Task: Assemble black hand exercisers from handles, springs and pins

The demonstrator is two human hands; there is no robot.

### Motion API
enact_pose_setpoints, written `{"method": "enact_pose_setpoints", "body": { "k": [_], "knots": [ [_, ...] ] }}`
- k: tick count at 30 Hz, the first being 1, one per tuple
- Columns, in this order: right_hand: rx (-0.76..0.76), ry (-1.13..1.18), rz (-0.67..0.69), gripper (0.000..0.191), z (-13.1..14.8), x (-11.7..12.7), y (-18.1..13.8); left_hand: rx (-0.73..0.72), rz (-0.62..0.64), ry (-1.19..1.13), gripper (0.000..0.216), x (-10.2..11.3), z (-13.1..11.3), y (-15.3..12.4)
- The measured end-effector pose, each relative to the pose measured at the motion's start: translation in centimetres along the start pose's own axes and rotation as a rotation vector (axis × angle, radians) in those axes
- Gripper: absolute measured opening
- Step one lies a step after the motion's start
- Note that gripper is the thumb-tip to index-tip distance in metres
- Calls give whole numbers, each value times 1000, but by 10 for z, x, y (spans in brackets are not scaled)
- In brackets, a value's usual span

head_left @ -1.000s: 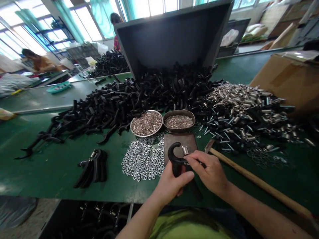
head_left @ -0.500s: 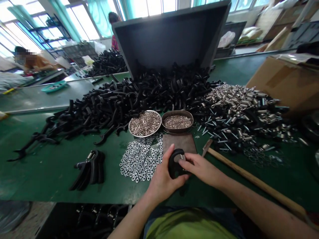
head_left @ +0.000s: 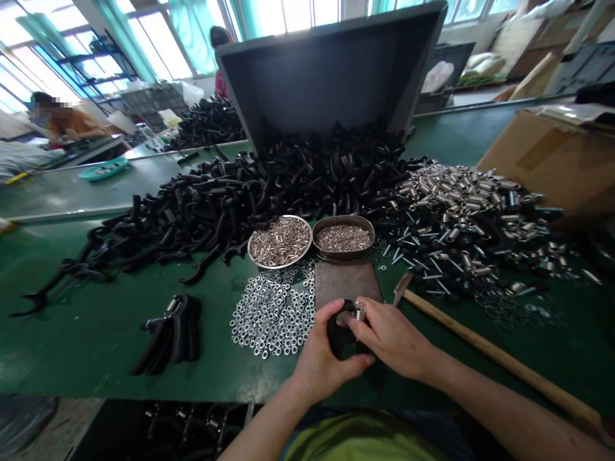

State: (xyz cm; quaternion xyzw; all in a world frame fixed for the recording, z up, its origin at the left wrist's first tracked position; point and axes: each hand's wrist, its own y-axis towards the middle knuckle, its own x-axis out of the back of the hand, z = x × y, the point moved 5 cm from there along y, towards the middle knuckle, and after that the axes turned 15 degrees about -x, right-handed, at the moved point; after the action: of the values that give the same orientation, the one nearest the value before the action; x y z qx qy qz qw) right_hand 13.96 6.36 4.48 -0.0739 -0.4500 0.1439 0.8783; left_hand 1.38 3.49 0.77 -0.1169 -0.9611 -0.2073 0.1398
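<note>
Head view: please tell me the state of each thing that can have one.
Left hand: curled around the black part.
Black part: held, partly hidden.
Right hand: pinching the spring.
Spring: roughly upright, by the black part.
Gray bin: tipped on its side, open.
Round dish: open, filled.
Oval tin: open, filled.
Metal plate: lying flat.
Hammer: lying down.
</note>
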Motion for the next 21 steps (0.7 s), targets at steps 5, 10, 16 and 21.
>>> {"method": "enact_pose_setpoints", "body": {
  "k": [5,10,16,21],
  "knots": [
    [-69,-113,27,18,-1,-6,2,-29,88,-39,76,-6,4,3],
    [-67,-258,63,30,-5,-4,15,82,109,-170,82,-10,19,11],
    [73,-609,111,35,6,13,65,-5,100,149,53,22,38,63],
    [148,-515,-97,24,52,17,121,12,-103,801,16,104,57,105]
  ]
}}
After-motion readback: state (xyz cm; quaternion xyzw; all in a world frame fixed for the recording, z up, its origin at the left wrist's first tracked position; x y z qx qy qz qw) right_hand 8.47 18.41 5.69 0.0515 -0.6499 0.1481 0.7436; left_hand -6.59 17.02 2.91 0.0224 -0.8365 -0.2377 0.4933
